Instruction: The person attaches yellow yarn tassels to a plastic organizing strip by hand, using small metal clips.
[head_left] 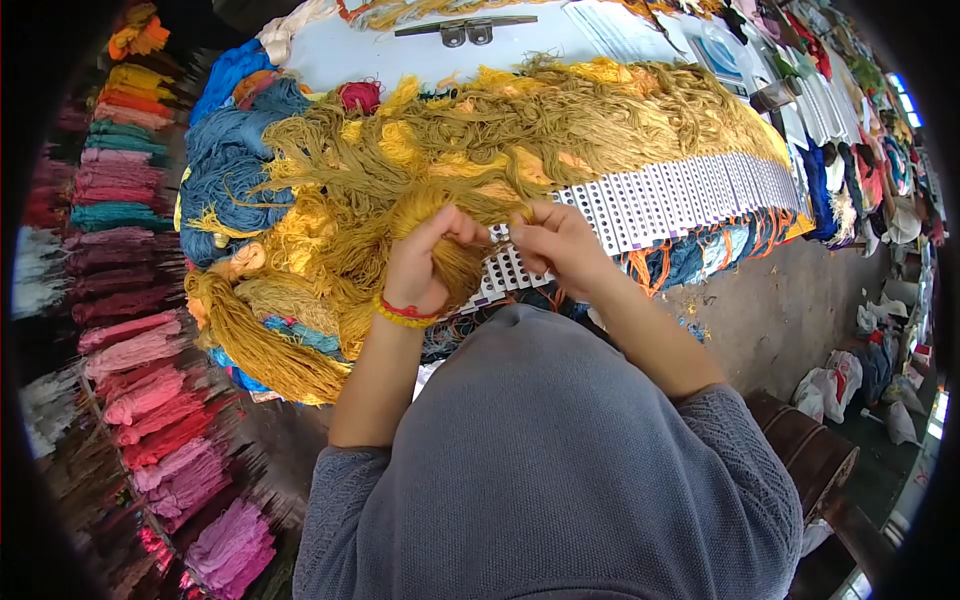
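Note:
My left hand (pixel 425 262), with red and yellow bands at its wrist, is wrapped round a bunch of mustard-yellow yarn (pixel 458 268). To its right my right hand (pixel 562 250) is closed, its thumb and forefinger pinching the end of some yellow strands. The two hands are a short way apart above the front edge of the table. Beneath and behind them spreads a big heap of olive and yellow yarn (pixel 480 125). A row of white cards with dark holes (pixel 650 208) runs along the front edge, partly hidden by my hands.
Blue yarn (pixel 230 150) lies at the table's left end, near an orange-yellow hank (pixel 270 340). Pink and red hanks (pixel 150 395) hang on a rack at the left. A brown barrel (pixel 800 445) stands at the lower right. White bags (pixel 830 385) lie beyond it.

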